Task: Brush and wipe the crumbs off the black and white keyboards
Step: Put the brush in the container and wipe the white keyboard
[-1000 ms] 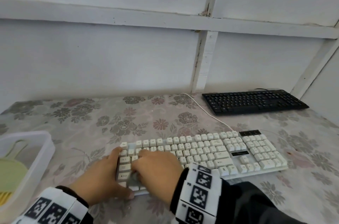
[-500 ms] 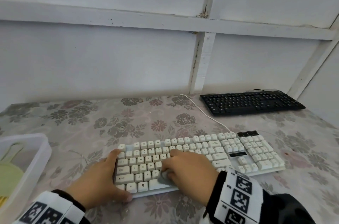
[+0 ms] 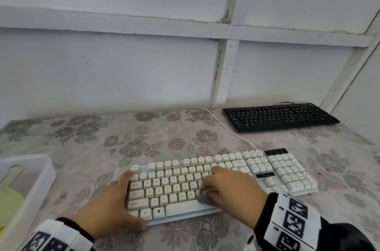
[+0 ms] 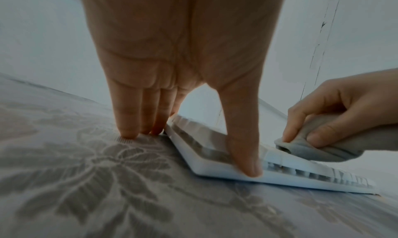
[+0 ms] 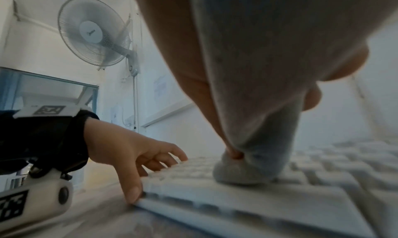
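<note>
Item: white full-size plastic keyboard (image 3: 222,185), lying near the front edge of the floral-patterned tablecloth (image 3: 102,139), its white cable (image 3: 228,129) running back toward the wall.

Item: right hand (image 3: 230,187), fingers and thumb curled round a bunched grey cloth (image 3: 205,197), pressing it onto the keys of the bottom letter row just above the space bar.

Item: left hand (image 3: 111,205), steadying the keyboard's left end; thumb spread apart and set against the front edge, the other fingers pressed together along the left side, tips on the tablecloth.

Item: black slim keyboard (image 3: 279,117), well apart at the back right, by the wall, untouched by either hand.

Item: clear plastic tub (image 3: 41,174), left edge, holding a pale green object; what this is cannot be told.

Progress, as a judgement: wiping of the white keyboard is under way, roughly at its middle; the right-hand keys and number pad remain, then the black keyboard. No crumbs can be made out at this size.

Change: a second ago the cloth hand was over the keyboard's left end, beside the left hand; it has since travelled rightward to the middle. The left hand has kept its place.
</note>
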Demonstrator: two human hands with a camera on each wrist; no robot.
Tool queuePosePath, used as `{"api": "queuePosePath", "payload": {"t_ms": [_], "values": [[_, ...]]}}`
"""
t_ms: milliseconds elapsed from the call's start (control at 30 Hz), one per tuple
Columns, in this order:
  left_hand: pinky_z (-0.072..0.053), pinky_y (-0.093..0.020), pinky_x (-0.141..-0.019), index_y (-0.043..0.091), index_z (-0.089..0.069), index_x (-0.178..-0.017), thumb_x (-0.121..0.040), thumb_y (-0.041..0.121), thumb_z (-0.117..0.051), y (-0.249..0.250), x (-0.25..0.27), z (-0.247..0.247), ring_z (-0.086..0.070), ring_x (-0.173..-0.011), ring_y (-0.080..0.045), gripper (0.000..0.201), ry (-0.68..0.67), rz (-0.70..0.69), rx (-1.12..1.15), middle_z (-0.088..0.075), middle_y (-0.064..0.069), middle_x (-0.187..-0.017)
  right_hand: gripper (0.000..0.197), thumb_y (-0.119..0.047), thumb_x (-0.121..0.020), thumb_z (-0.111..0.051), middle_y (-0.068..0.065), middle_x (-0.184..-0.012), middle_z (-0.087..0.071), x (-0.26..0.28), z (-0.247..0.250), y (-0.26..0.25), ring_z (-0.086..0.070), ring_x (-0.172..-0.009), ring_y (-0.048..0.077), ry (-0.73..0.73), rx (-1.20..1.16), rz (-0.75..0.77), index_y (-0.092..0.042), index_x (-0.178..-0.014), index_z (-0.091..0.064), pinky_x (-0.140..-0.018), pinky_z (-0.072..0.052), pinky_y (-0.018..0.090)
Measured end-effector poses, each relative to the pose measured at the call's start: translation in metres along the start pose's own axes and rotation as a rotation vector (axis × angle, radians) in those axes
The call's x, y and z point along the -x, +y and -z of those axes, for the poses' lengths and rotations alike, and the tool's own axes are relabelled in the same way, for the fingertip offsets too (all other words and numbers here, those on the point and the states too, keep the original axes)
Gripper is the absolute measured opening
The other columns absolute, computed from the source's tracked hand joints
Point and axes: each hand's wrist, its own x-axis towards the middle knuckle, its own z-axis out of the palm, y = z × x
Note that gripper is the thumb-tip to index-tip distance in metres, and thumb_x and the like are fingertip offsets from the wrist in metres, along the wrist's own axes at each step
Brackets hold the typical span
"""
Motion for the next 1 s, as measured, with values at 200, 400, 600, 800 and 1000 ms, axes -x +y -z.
{"api": "queuePosePath", "payload": {"t_ms": [200,400,600,800,1000], "values": [[-0.038,-0.015,-0.085,0.028,-0.003,-0.144,-0.052,0.058,-0.078,0.001,0.000,0.000,-0.048,-0.108,-0.007,0.122,-0.002,0.004,-0.021,-0.045,0.009,-0.131,0.027,-0.022,-0.082,-0.043,-0.003,-0.098,-0.060,0.009,0.010,0.026,-0.062,-0.088,0.019,-0.031,0.074,-0.098,-0.018,-0.092,-0.067,-0.058,-0.038,0.027],[-0.040,-0.016,-0.092,0.028,-0.003,-0.144,-0.050,0.059,-0.077,0.001,0.001,0.001,-0.049,-0.110,-0.007,0.123,0.006,0.000,-0.013,-0.046,0.010,-0.131,0.027,-0.022,-0.089,-0.044,-0.011,-0.104,-0.055,0.006,0.004,0.020,-0.056,-0.096,0.011,0.011,-0.035,-0.038,-0.031,-0.105,-0.064,-0.072,-0.044,0.028],[-0.038,-0.015,-0.083,0.028,-0.004,-0.143,-0.055,0.056,-0.078,0.004,0.002,0.000,-0.049,-0.106,-0.008,0.119,0.016,0.001,-0.044,-0.047,0.010,-0.128,0.024,-0.026,-0.089,-0.047,-0.016,-0.099,-0.053,0.019,0.011,0.046,-0.058,-0.094,0.008,-0.032,-0.004,-0.142,-0.031,-0.102,-0.066,-0.072,-0.046,0.024],[-0.039,-0.017,-0.084,0.028,-0.003,-0.144,-0.055,0.057,-0.077,0.003,0.002,0.000,-0.049,-0.105,-0.009,0.119,0.016,0.009,-0.061,-0.047,0.008,-0.129,0.025,-0.021,-0.082,-0.048,-0.010,-0.097,-0.063,0.017,0.022,0.053,-0.062,-0.091,0.012,-0.040,0.032,-0.203,-0.022,-0.092,-0.070,-0.071,-0.049,0.025],[-0.038,-0.014,-0.079,0.029,-0.004,-0.143,-0.054,0.059,-0.076,0.003,0.002,0.000,-0.049,-0.104,-0.006,0.119,0.014,0.010,-0.061,-0.048,0.010,-0.126,0.024,-0.028,-0.091,-0.046,-0.017,-0.104,-0.055,0.020,0.008,0.042,-0.054,-0.097,0.004,-0.030,-0.087,-0.117,-0.035,-0.105,-0.065,-0.079,-0.046,0.024]]}}
